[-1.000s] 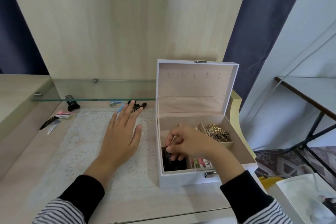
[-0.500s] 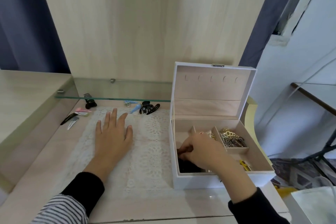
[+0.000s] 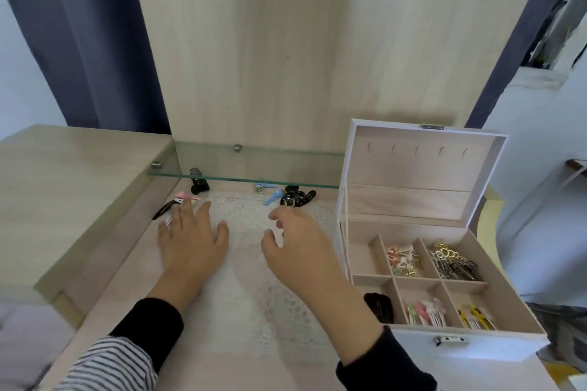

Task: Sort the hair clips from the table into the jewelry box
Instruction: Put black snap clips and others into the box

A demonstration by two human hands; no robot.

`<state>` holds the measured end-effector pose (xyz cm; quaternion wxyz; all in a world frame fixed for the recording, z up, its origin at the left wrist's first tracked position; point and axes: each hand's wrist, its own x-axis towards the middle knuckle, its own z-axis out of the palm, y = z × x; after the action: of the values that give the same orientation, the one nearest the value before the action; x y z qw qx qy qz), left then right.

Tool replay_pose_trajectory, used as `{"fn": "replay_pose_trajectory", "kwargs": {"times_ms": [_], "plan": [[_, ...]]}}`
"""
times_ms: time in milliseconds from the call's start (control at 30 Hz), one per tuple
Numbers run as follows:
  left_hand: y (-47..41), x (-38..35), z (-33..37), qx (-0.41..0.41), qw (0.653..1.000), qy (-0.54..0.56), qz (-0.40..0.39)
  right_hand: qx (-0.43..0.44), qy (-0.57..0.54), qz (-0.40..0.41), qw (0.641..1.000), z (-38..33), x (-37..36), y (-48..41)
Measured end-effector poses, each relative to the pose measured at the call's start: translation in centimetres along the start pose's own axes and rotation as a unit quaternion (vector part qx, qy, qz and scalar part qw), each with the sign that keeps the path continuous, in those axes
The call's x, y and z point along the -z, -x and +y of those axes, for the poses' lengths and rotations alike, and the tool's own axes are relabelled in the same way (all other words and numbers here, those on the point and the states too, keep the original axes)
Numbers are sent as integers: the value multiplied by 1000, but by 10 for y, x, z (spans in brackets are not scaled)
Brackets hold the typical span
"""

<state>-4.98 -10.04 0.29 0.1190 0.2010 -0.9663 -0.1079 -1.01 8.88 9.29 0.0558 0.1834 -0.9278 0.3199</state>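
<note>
Lace mat [image 3: 247,311] covers wooden table [image 3: 124,267]; left grip [image 3: 190,247] lies flat, right grip [image 3: 301,251] hovers loose, both empty.

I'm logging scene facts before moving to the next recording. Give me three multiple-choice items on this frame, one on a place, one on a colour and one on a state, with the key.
1. Where in the jewelry box do the yellow clips lie?
A) back-left compartment
B) front-right compartment
C) front-middle compartment

2. What colour is the small clip just left of the black claw clip?
A) red
B) green
C) blue

3. How is the box's lid?
A) open, standing upright
B) shut and latched
C) taken off

Key:
1 B: they sit in the near right compartment.
2 C: the blue clip lies beside the claw clip.
3 A: the lid's lined inside faces the camera.
</note>
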Motion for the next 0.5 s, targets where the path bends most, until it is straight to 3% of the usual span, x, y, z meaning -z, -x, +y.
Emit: {"fn": "replay_pose_trajectory", "kwargs": {"times_ms": [200, 500], "plan": [[-17, -4, -11, -3, 1000, 13, 2, -103, 92, -48, 989, 19, -68, -38], [-49, -11, -23, -30, 998, 43, 32, -207, 128, 102, 965, 44, -97, -85]]}}
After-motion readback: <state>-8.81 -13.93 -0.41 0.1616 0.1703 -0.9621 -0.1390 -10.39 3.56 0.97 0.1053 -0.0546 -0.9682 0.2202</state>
